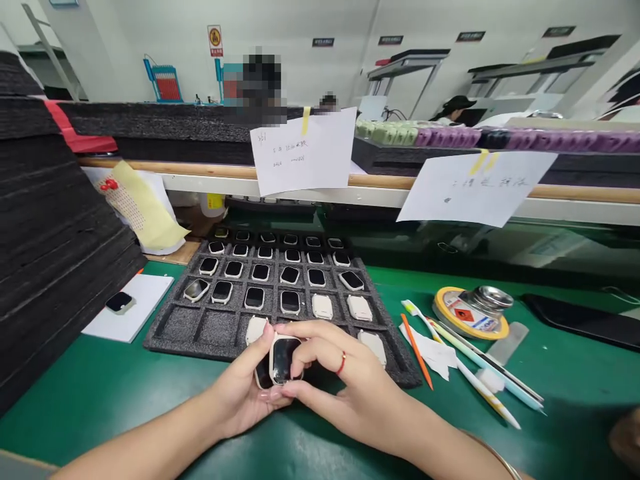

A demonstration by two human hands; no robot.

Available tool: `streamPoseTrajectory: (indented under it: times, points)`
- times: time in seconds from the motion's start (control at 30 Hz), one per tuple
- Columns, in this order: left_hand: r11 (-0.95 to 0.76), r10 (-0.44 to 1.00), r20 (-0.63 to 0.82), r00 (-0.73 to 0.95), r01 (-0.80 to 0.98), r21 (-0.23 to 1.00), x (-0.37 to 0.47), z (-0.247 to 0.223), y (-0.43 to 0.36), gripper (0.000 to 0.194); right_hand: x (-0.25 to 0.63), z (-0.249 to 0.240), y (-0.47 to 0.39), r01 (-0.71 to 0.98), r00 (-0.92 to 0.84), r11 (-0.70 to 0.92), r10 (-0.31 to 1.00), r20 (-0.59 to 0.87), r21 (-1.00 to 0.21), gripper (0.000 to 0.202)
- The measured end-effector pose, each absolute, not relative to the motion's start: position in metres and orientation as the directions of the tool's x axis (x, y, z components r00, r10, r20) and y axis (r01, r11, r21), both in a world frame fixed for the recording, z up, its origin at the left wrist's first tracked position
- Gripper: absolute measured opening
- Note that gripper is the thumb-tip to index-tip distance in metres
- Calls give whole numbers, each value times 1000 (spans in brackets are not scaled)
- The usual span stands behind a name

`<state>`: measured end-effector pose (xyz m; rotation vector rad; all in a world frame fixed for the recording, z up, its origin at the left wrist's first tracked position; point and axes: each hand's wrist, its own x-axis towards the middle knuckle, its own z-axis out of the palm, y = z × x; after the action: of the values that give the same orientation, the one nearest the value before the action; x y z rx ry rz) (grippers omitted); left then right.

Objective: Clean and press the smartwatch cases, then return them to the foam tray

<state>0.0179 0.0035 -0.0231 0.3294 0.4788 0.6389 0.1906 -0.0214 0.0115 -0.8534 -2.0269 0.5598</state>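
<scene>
In front of the foam tray [173,337], both of my hands are closed around white-framed smartwatch cases without straps. A black-screened smartwatch [283,357] is at the front, with the fingers of my right hand [345,363] curled over its right side and lower edge. Just behind it, to the left, part of a second smartwatch [263,375] shows against my left hand [240,393]. My left thumb presses at the top of the front one. Rows of similar watches fill many tray compartments, most with dark screens up; several, such as this pale watch case [321,307], show a white face.
A single watch [120,302] lies on a white pad [137,320] at left, beside stacked black foam [55,253]. At right are an orange stick [417,351], toothbrushes [487,393], a yellow tape roll [450,313], a metal-topped container [493,300] and a dark phone-like slab [580,320].
</scene>
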Motion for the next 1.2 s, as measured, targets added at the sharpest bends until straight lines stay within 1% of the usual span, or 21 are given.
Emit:
streamPoseTrajectory:
  times: [0.17, 0.33, 0.43, 0.57, 0.63, 0.67, 0.7, 0.73, 0.77, 0.87, 0.9, 0.93, 1.03, 1.2]
  points:
    - [752, 635, -304, 710, -478, 454, 20, -26, 5, 46, 193, 8, -18, 347, -392, 659, 748, 535, -667, 11]
    - [766, 616, -282, 735, -477, 430, 19, -24, 5, 45, 196, 5, -12, 315, -272, 623, 782, 561, -716, 8]
    - [765, 617, -284, 734, -475, 435, 17, -22, 5, 44, 196, 7, -11, 239, -150, 581, 814, 561, -778, 10]
    - [773, 617, -319, 719, -480, 415, 16, -23, 7, 47, 195, 11, -11, 62, 24, 499, 865, 501, -864, 16]
    - [773, 622, -318, 716, -494, 399, 16, -24, 8, 48, 196, 11, -11, 43, 59, 478, 875, 480, -877, 15]
    - [770, 626, -317, 713, -501, 395, 16, -24, 9, 48, 196, 10, -11, 59, 48, 478, 875, 481, -876, 12]
    - [768, 630, -316, 710, -507, 391, 16, -24, 9, 48, 196, 9, -11, 83, 13, 485, 873, 488, -871, 8]
    - [766, 633, -315, 707, -512, 389, 16, -24, 9, 48, 195, 7, -11, 106, -40, 493, 870, 491, -864, 8]
    - [763, 637, -316, 703, -515, 390, 17, -24, 9, 49, 195, 5, -11, 132, -102, 501, 865, 491, -855, 18]
    - [755, 646, -334, 687, -511, 410, 17, -23, 7, 51, 192, -2, -13, 244, -263, 517, 850, 457, -821, 57]
    - [750, 652, -342, 677, -511, 419, 17, -22, 6, 51, 191, -4, -13, 275, -294, 525, 843, 450, -805, 63]
    - [746, 657, -349, 668, -510, 428, 17, -22, 6, 51, 190, -5, -13, 293, -315, 537, 835, 450, -791, 65]
    - [744, 660, -356, 662, -511, 430, 18, -23, 6, 49, 188, -8, -13, 289, -340, 574, 810, 478, -766, 61]
    - [758, 647, -356, 675, -514, 402, 18, -23, 7, 46, 189, -6, -11, 250, -346, 576, 804, 483, -778, 61]
